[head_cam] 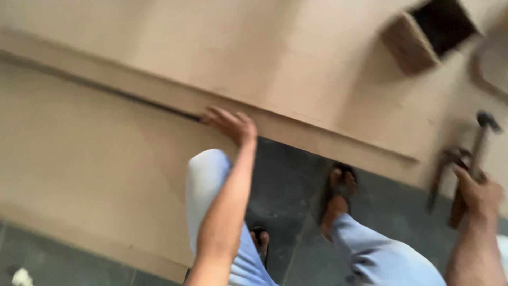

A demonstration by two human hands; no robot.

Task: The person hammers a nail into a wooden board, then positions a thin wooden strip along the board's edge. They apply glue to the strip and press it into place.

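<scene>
My left hand [230, 125] rests with fingers spread on the edge of a large tan wooden board [95, 159], where it meets a second tan panel [264, 58]. My right hand [479, 193] at the right edge grips a hammer [479, 143] by its wooden handle, the dark metal head pointing up. A second dark tool [442, 177] seems to be held alongside it; the blur hides what it is. Both my legs in light blue trousers and my sandalled feet [338, 193] stand on the floor between the boards.
The floor [296, 185] is dark grey stone tile. A dark narrow gap [132, 98] runs between the two panels. An open boxlike cut-out with a dark inside [442, 24] sits at the top right. A small white scrap [21, 276] lies at the bottom left.
</scene>
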